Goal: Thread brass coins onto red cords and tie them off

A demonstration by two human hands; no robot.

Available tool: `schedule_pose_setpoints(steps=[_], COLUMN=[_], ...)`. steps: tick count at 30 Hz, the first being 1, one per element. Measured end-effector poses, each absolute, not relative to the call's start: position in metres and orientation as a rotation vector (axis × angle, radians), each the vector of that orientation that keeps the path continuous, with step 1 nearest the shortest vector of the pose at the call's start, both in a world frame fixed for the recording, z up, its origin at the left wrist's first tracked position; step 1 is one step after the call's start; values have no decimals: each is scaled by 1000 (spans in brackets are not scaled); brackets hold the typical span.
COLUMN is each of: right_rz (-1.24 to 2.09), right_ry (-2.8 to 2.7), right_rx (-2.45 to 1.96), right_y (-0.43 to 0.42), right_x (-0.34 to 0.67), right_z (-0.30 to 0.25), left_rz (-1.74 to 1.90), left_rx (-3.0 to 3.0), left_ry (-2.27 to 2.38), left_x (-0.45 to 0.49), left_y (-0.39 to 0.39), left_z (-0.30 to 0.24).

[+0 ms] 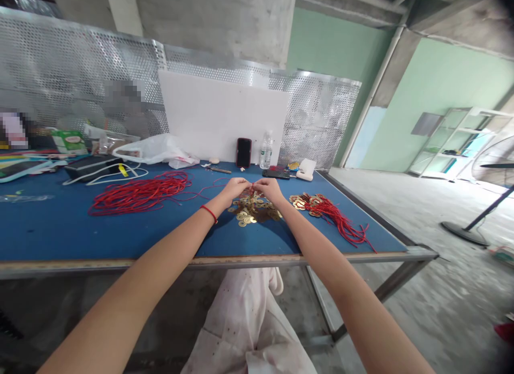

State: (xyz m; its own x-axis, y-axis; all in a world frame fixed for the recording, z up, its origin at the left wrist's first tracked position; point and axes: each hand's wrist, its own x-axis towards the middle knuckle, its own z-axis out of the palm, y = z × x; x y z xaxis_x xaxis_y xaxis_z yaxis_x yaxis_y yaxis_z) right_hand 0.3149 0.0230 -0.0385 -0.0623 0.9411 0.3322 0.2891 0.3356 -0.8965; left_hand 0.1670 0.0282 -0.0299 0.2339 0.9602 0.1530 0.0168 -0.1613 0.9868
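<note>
Both my hands meet over a heap of gold coins (252, 212) on the blue table (60, 224). My left hand (234, 189) and my right hand (268, 189) have their fingers pinched together on a thin red cord (252, 191) between them. A red band sits on my left wrist. To the left lies a big loose bundle of red cords (138, 194). To the right lies a bunch of coins tied on red cords (333, 213).
A white board (223, 119) leans on a perforated metal screen at the table's back. Before it stand a phone (243, 152), a water bottle (265, 150) and a plastic bag (155, 148). Clutter fills the back left. A fan stand (474, 224) is on the floor right.
</note>
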Motion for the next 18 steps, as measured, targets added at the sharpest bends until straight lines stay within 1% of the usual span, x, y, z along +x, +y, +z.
schedule_pose_setpoints(steps=[7,15,18], right_rz=[685,760,696], right_ry=[-1615,-1620,-1675], right_rx=[-1134,-1056,-1053], right_y=[25,21,22], right_x=[316,315,316], right_z=[-39,-36,-36], left_rz=[1065,1064,1052], left_rx=[1250,1128,1080], left_ry=[854,847,851], left_x=[162,161,161], left_y=[32,32,32], left_z=[-31,-31,-28])
